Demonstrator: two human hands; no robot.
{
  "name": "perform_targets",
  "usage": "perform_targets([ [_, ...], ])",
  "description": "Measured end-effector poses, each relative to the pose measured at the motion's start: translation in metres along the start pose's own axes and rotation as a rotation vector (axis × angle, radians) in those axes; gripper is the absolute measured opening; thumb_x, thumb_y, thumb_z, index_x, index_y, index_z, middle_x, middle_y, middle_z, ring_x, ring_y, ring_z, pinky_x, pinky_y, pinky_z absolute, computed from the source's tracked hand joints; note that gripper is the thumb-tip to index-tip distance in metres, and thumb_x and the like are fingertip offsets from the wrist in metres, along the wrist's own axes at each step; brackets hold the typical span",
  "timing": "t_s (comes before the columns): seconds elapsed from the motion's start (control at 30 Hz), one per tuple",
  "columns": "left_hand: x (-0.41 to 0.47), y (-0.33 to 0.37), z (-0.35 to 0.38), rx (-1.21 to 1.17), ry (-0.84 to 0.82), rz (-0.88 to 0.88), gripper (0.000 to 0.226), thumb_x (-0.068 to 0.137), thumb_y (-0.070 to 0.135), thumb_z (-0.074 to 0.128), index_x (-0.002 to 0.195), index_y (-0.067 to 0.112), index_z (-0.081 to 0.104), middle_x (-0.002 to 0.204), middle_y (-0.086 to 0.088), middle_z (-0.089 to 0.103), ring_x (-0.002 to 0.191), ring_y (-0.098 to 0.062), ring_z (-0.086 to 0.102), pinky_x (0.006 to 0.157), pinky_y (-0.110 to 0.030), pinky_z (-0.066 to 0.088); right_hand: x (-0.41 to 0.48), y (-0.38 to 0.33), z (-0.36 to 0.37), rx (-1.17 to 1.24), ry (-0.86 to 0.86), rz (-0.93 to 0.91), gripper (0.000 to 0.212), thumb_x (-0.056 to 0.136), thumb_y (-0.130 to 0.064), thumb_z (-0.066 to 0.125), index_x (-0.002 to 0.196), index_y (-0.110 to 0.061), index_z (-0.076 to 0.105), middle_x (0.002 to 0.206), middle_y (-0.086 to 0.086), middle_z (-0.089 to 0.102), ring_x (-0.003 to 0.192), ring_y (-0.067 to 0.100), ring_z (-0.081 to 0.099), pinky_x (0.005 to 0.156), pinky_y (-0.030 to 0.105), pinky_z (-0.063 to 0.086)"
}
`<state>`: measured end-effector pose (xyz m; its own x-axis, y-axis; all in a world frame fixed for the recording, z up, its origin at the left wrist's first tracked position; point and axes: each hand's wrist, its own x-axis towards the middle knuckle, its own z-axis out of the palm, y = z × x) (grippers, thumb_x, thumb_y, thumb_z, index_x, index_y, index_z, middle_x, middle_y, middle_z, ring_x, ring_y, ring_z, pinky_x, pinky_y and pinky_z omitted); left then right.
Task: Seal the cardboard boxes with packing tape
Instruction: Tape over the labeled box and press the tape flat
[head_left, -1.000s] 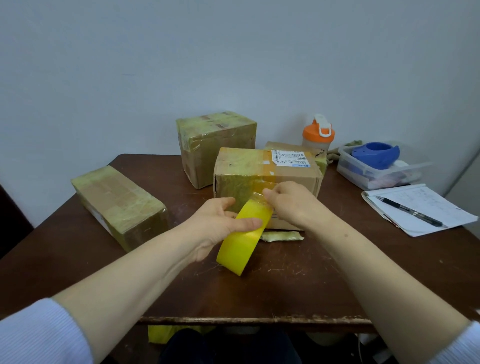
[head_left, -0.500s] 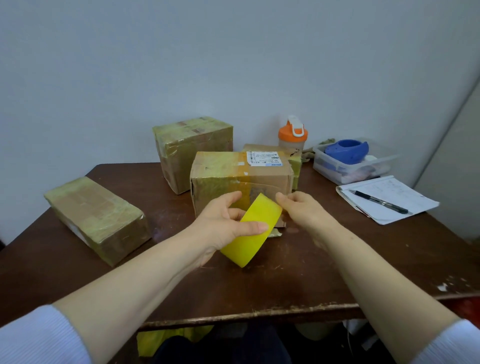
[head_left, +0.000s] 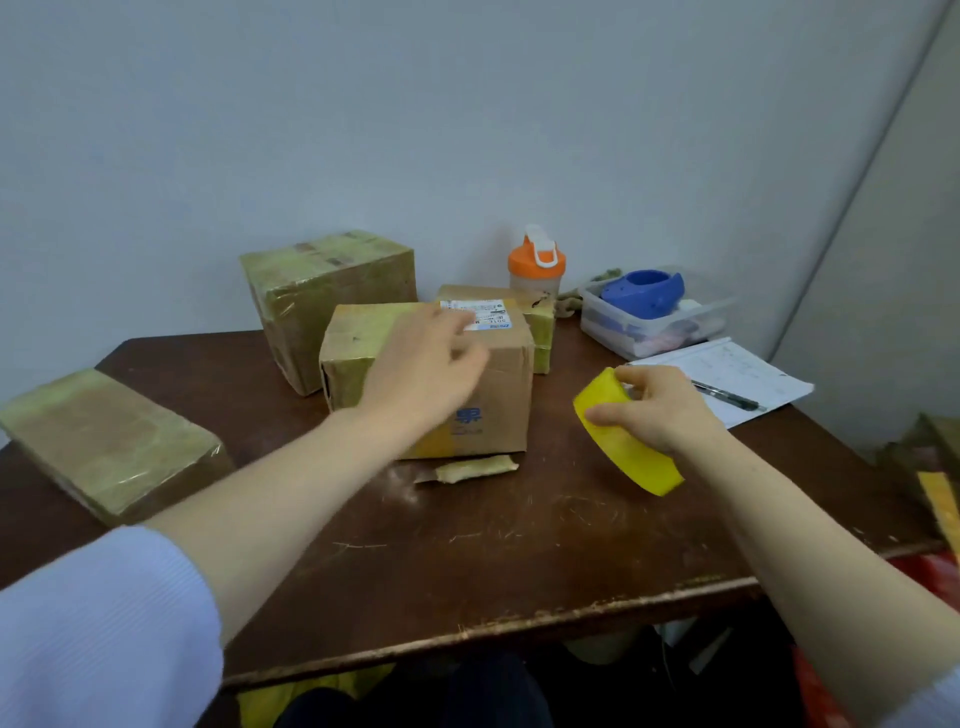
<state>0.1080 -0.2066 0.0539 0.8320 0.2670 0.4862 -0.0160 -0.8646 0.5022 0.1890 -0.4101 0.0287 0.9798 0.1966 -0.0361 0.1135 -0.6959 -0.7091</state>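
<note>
- The right hand (head_left: 657, 410) grips a roll of yellow packing tape (head_left: 626, 449), held above the dark wooden desk (head_left: 519, 545) right of centre, apart from every box.
- The left hand (head_left: 423, 364) is over the front of the middle brown cardboard box (head_left: 506, 395). It is blurred, but its fingers look loose and hold nothing.
- The tall cardboard box (head_left: 332, 291) at the back and the flat cardboard box (head_left: 104, 441) at far left are wrapped all over in yellowish tape, so they look finished.
- The middle box has tape on its left side and top, while the right of its front is bare. It probably needs more strips.
- A crumpled tape scrap (head_left: 470, 470) lies just in front of it.
- A white shipping label (head_left: 483, 314) sits on the middle box's top, its print too small to read.
- A blue printed character (head_left: 469, 415) shows on the front.
</note>
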Motion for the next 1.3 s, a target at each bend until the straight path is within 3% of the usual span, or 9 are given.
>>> perform_targets([
  [0.1,0.02,-0.038,-0.009,0.443,-0.181,-0.045,0.074,0.092,0.061,0.03,0.148,0.012,0.025,0.155,-0.006,0.025,0.143,-0.022,0.02,0.114,-0.037,0.015,0.009,0.007,0.008,-0.453,-0.042,-0.085,0.052,0.082,-0.031,0.067,0.127,-0.014,0.049,0.126,0.011,0.056,0.112,0.03,0.053,0.089,0.039,0.045],
  [0.2,0.024,-0.062,-0.011,0.592,-0.351,-0.103,0.094,0.083,0.075,0.011,0.151,0.011,0.01,0.159,-0.006,0.009,0.146,-0.021,0.008,0.119,-0.042,0.006,0.013,0.016,0.026,-0.715,-0.088,-0.162,0.044,0.086,-0.03,0.058,0.127,-0.017,0.049,0.126,0.007,0.056,0.114,0.027,0.054,0.09,0.037,0.047],
  [0.33,0.032,-0.067,-0.012,0.561,-0.322,-0.106,0.086,0.088,0.069,0.003,0.13,0.011,0.051,0.138,-0.012,0.049,0.129,-0.031,0.041,0.102,-0.044,0.035,0.017,-0.003,0.031,-0.887,-0.083,-0.229,0.019,0.088,-0.027,0.051,0.104,-0.018,0.055,0.11,0.006,0.059,0.105,0.026,0.057,0.078,0.032,0.046],
  [0.4,0.048,-0.065,-0.018,0.524,-0.181,-0.093,0.067,0.095,0.056,0.009,0.092,0.014,0.062,0.103,-0.01,0.065,0.098,-0.031,0.058,0.076,-0.039,0.042,0.025,-0.033,0.032,-0.803,0.192,-0.353,0.021,0.087,-0.027,0.048,0.098,-0.015,0.059,0.103,0.008,0.059,0.099,0.028,0.057,0.075,0.035,0.04],
  [0.47,0.068,-0.072,-0.016,0.539,-0.183,-0.068,0.055,0.099,0.045,0.016,0.107,0.012,0.06,0.12,-0.014,0.06,0.108,-0.031,0.054,0.084,-0.041,0.042,0.038,-0.072,0.038,-0.581,0.414,-0.512,0.027,0.087,-0.024,0.045,0.105,-0.013,0.062,0.108,0.008,0.06,0.1,0.029,0.056,0.078,0.038,0.042],
  [0.53,0.08,-0.08,-0.006,0.581,-0.367,-0.082,0.062,0.1,0.046,0.013,0.146,0.007,0.026,0.155,-0.012,0.023,0.142,-0.026,0.023,0.113,-0.042,0.019,0.053,-0.107,0.052,-0.467,0.327,-0.606,0.034,0.094,-0.024,0.04,0.122,-0.013,0.055,0.124,0.008,0.055,0.115,0.027,0.048,0.09,0.04,0.039],
  [0.63,0.085,-0.095,0.011,0.559,-0.51,-0.126,0.068,0.098,0.053,0.008,0.151,0.011,-0.001,0.159,-0.006,-0.006,0.146,-0.019,-0.003,0.116,-0.036,0.001,0.077,-0.129,0.084,-0.562,0.017,-0.549,0.052,0.101,-0.038,0.024,0.143,-0.009,0.033,0.152,0.009,0.03,0.141,0.024,0.024,0.113,0.042,0.02],
  [0.8,0.097,-0.102,0.013,0.482,-0.581,-0.186,0.066,0.098,0.049,0.008,0.151,0.011,-0.004,0.159,-0.005,-0.011,0.146,-0.018,-0.007,0.116,-0.034,-0.002,0.096,-0.126,0.098,-0.669,-0.181,-0.465,0.06,0.1,-0.044,0.01,0.151,-0.012,0.009,0.16,0.004,0.004,0.147,0.018,0.003,0.117,0.047,0.004],
  [1.3,0.037,-0.098,-0.018,0.454,-0.516,0.116,0.068,0.094,0.055,0.006,0.152,0.018,0.003,0.159,0.002,-0.002,0.145,-0.008,-0.002,0.118,-0.027,-0.001,0.09,-0.123,0.095,-0.679,-0.162,-0.468,0.056,0.101,-0.035,0.01,0.152,-0.013,0.006,0.16,0.002,0.001,0.147,0.015,0.0,0.119,0.043,0.003],
])
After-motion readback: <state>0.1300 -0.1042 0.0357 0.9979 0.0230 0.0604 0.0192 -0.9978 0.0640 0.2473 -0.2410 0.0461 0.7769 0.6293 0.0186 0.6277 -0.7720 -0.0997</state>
